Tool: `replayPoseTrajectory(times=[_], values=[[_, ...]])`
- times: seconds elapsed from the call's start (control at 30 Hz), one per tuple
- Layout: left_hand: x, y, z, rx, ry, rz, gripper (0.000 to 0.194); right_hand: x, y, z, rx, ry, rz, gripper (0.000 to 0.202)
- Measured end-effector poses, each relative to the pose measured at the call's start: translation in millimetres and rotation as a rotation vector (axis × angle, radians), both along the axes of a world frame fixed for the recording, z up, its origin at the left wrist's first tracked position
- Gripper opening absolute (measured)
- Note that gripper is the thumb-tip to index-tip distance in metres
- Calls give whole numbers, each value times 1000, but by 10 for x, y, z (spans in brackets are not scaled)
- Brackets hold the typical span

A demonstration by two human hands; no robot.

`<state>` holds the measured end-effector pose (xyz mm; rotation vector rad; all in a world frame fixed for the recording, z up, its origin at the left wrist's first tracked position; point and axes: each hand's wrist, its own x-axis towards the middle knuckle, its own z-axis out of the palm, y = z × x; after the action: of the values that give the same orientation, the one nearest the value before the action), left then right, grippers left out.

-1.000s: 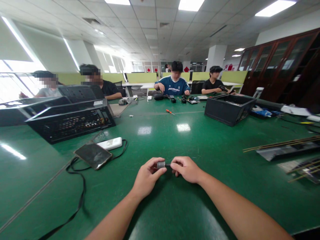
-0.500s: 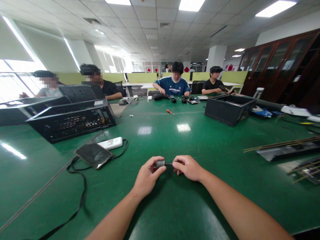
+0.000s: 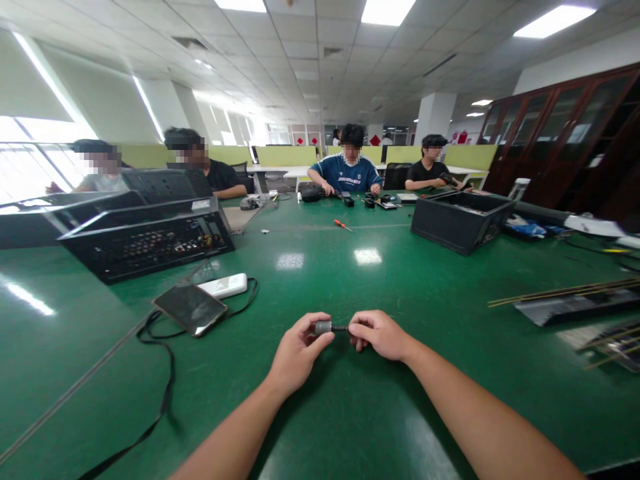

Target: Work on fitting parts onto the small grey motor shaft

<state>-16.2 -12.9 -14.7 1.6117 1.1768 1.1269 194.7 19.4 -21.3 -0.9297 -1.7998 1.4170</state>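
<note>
While the left hand (image 3: 295, 353) has its thumb and fingers curled around a small grey cylinder (image 3: 323, 327), the right hand (image 3: 383, 337) has its fingers closed on the far end of a thin dark rod (image 3: 340, 328) running out from that cylinder.

Materials noted at left: a flat phone (image 3: 190, 308) with a glossy dark screen, just beside a white device (image 3: 225, 285) with rounded edges; a flat black strap (image 3: 167, 393) curves past both toward the near side. Behind them is an angular black computer case (image 3: 150, 247), its side showing a dense cluster of small parts. At right, a rectangular black box (image 3: 445, 227) is open on top; nearer, thin yellowish rods (image 3: 550, 295) lie by a grey metallic channel (image 3: 540, 311).

The table (image 3: 320, 280) is smooth and green, reflecting the ceiling lights (image 3: 387, 10), with a seam running diagonally at left. An orange-handled screwdriver (image 3: 343, 225) lies well beyond the hands. Several people (image 3: 345, 175) are at the far side, one in a blue shirt. Yellow-green partitions (image 3: 290, 156) and dark wooden cabinets (image 3: 560, 127) stand behind.

The cylinder and rod are held above the table, roughly level, between the two hands. Cylinder: short, dull grey, partly covered. Rod: much narrower, near black; its surface detail is too small to read.
</note>
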Motion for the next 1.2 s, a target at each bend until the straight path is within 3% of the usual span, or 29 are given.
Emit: replayPoseTrajectory(times=[1.2], values=[[5, 4, 22, 5, -13, 50, 36, 78, 86, -47, -43, 0, 26, 24]])
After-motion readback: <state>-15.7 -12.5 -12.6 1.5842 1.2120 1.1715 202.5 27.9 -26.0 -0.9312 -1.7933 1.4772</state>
